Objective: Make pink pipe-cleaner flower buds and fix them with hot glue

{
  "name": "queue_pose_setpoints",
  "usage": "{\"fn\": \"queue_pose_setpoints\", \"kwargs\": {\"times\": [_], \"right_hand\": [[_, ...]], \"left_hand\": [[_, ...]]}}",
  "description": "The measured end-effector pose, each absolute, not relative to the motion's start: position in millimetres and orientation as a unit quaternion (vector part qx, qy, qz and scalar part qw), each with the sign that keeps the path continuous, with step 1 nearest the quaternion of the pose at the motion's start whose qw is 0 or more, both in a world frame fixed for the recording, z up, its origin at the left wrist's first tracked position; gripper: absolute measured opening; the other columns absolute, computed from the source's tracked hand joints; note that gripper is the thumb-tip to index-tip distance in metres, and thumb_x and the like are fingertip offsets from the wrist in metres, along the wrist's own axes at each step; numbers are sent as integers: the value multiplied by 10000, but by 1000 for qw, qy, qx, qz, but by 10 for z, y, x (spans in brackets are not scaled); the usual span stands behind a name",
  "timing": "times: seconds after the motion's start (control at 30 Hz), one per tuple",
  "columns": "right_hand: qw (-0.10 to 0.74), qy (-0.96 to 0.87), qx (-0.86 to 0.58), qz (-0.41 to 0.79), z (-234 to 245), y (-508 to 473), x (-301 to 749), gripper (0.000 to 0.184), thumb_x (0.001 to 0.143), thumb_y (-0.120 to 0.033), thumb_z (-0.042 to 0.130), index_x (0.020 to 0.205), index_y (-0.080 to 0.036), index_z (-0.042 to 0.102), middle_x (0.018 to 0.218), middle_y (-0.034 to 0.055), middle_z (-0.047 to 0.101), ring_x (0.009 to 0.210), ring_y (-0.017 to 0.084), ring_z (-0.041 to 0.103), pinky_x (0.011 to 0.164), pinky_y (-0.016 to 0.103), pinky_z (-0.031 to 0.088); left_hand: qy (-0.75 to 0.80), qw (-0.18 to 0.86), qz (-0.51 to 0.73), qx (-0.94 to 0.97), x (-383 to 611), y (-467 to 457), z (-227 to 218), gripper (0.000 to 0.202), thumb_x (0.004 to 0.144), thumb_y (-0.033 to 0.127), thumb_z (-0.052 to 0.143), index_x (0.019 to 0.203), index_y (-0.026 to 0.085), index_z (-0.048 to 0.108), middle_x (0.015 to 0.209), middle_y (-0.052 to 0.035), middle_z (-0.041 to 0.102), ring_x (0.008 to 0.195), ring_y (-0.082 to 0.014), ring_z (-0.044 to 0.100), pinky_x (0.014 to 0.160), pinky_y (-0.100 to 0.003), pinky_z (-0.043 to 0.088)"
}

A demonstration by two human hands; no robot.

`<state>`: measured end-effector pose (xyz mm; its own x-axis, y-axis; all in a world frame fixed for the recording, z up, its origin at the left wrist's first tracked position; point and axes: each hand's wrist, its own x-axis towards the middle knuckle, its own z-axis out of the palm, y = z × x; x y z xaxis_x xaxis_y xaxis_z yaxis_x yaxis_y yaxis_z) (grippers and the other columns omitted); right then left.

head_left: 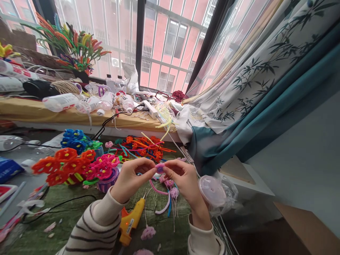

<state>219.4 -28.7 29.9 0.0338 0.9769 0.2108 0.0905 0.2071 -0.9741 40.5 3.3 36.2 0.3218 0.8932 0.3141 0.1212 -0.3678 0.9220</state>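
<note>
Between the fingertips of my left hand (135,177) and my right hand (184,179) is a small pink-and-purple pipe cleaner coil (159,168). Both hands pinch it from opposite sides, above the table. Below them lie pink pipe cleaner flowers (174,193) with thin stems and a curved lilac pipe cleaner (164,205). A yellow glue gun (131,221) rests by my left forearm, its small orange light showing. Another pink flower (148,232) lies nearer to me. Left of my left hand stands a purple striped pot (108,180) with magenta flowers (105,166).
Orange flowers (63,164) and blue flowers (73,139) stand at the left. Loose orange pipe cleaners (146,147) lie behind my hands. A clear round plastic tub (212,190) is beside my right wrist. Bottles (61,102) and a power strip (150,109) crowd the windowsill. A curtain (239,131) hangs right.
</note>
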Motion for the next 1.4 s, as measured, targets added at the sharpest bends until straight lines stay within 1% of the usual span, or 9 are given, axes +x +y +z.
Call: {"fn": "queue_pose_setpoints", "kwargs": {"times": [0.13, 0.27, 0.37, 0.47, 0.67, 0.87, 1.07, 1.27, 1.4], "right_hand": [[541, -561, -470, 414, 318, -290, 2201, 319, 779, -425, 747, 981, -177, 746, 747, 45, 719, 582, 160, 657, 529, 249, 531], [516, -596, -490, 371, 313, -281, 2209, 289, 773, -442, 749, 859, -167, 756, 777, 51, 721, 535, 127, 608, 488, 225, 474], [504, -608, -510, 341, 288, -271, 2215, 285, 755, -442, 764, 808, -162, 751, 718, 41, 708, 493, 112, 569, 454, 214, 433], [496, -603, -502, 373, 272, -272, 2215, 281, 775, -435, 746, 856, -168, 766, 681, 42, 713, 511, 136, 600, 474, 227, 463], [508, -593, -488, 388, 300, -291, 2174, 272, 789, -425, 732, 885, -175, 783, 755, 67, 750, 629, 187, 689, 580, 267, 541], [524, -557, -473, 437, 317, -293, 2163, 348, 755, -417, 765, 1001, -172, 728, 748, 47, 737, 591, 172, 693, 540, 241, 536], [502, -588, -484, 411, 291, -294, 2202, 262, 763, -418, 759, 817, -162, 743, 735, 60, 737, 613, 177, 692, 551, 242, 535], [484, -621, -486, 378, 301, -301, 2215, 254, 773, -401, 751, 914, -193, 781, 755, 54, 754, 641, 191, 697, 577, 263, 540], [477, -643, -490, 346, 310, -305, 2213, 205, 781, -379, 747, 860, -195, 788, 792, 66, 763, 685, 198, 699, 616, 272, 542]], "left_hand": [[368, 419, 448, 699, 397, 38, 372, 225, 783, 353, 703, 744, 132, 703, 681, -38, 687, 623, -136, 612, 572, -206, 500], [366, 408, 440, 711, 396, 41, 374, 211, 783, 335, 691, 739, 129, 702, 677, -45, 691, 613, -140, 615, 563, -211, 502], [364, 396, 440, 719, 398, 41, 374, 196, 779, 323, 686, 729, 134, 698, 665, -41, 691, 599, -139, 619, 549, -207, 498], [365, 387, 440, 724, 394, 41, 380, 193, 784, 321, 682, 725, 138, 696, 665, -41, 692, 603, -141, 624, 554, -208, 503], [359, 377, 441, 731, 359, 50, 393, 195, 798, 324, 681, 736, 140, 697, 673, -41, 702, 607, -134, 625, 559, -198, 512], [349, 366, 434, 746, 330, 57, 380, 217, 810, 344, 675, 737, 139, 689, 659, -33, 688, 588, -125, 604, 539, -188, 496], [335, 351, 410, 772, 324, 36, 409, 184, 827, 300, 641, 744, 141, 686, 648, -32, 678, 576, -124, 598, 535, -193, 488], [336, 320, 392, 794, 290, 51, 411, 170, 846, 295, 622, 775, 154, 682, 676, -33, 686, 598, -127, 598, 548, -195, 484], [335, 309, 390, 800, 280, 50, 405, 141, 842, 272, 624, 775, 161, 679, 686, -26, 686, 600, -124, 599, 541, -190, 467]]}}
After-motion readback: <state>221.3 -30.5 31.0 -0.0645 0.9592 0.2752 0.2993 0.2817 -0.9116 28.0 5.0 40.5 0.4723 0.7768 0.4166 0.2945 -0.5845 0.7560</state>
